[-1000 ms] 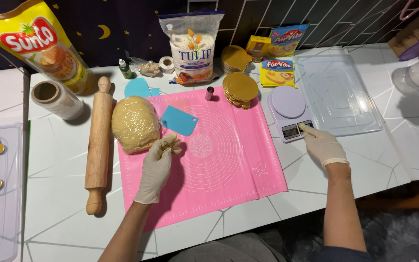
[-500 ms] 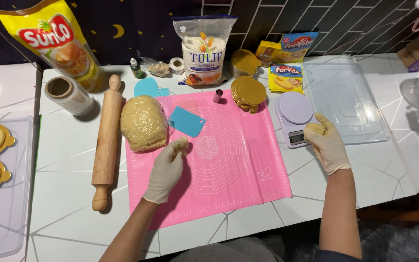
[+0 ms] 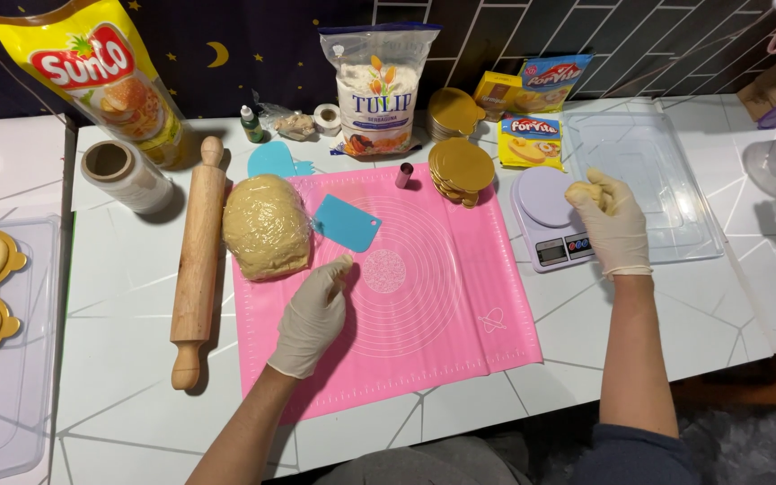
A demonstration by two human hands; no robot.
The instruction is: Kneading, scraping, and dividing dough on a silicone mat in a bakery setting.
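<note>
2 ring pastries in clear tray [image 3: 11, 422] at table's left edge. Right hand [image 3: 612, 224] fingers pinch pale, lumpy dough piece [image 3: 583, 190] over scale [image 3: 550, 220]; left hand [image 3: 314, 314] fingers pressed together on pink mat [image 3: 424, 305].

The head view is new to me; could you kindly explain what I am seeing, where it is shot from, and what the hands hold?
There is no machine here: a person wears one camera on the head, looking down at their own two gloved hands over a white table.

The left hand rests on a pink mat with a small bit of dough at its fingertips. The right hand has a dough piece in its grip, over a kitchen scale.

On the mat lie a wrapped dough lump, a blue scraper and a stack of gold discs. Beside the mat lies a rolling pin. Behind stand a flour bag and other packets. A clear tray sits to the right.
</note>
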